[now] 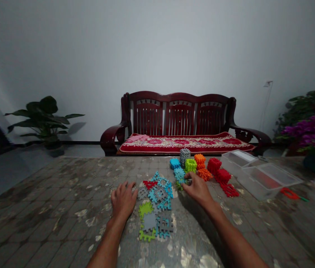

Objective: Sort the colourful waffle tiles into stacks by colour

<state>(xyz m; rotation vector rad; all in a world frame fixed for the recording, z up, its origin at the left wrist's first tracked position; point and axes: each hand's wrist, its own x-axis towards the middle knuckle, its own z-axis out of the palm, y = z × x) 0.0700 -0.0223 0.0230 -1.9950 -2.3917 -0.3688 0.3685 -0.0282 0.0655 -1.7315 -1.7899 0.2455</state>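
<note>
Left hand: Your left hand [123, 200] rests palm down on the patterned tabletop [87, 190], fingers apart and nothing gripped, just beside the loose pile.
Right hand: Your right hand [199, 189] reaches in to the sorted stacks, thumb and fingers curled near a small green piece [179, 185]; you cannot tell from here whether they are pinched on a piece.
Loose pile: Between your hands lie flat, notched plastic pieces, partly overlapping. A red triangular piece [150, 184] is at the far side, blue frames [169, 189] and grey ones are bunched in the middle, and a solid grey square [149, 222] lies nearer you between green pieces.
Stacks: Beyond your right hand stand a tall grey stack [185, 156], a blue stack [175, 163], a bright green stack [191, 165], an orange stack [200, 160] and a red stack [214, 165]. Flat red pieces [230, 190] spread out to the right of your hand.
Box: A clear plastic box [254, 186] sits farther right, near a red-orange and green item [290, 193], too blurred to name.
Room: Past the table is a dark wooden sofa [179, 115] with a red patterned cover [186, 143]; a leafy plant [45, 117] stands left, purple flowers [312, 130] right.
</note>
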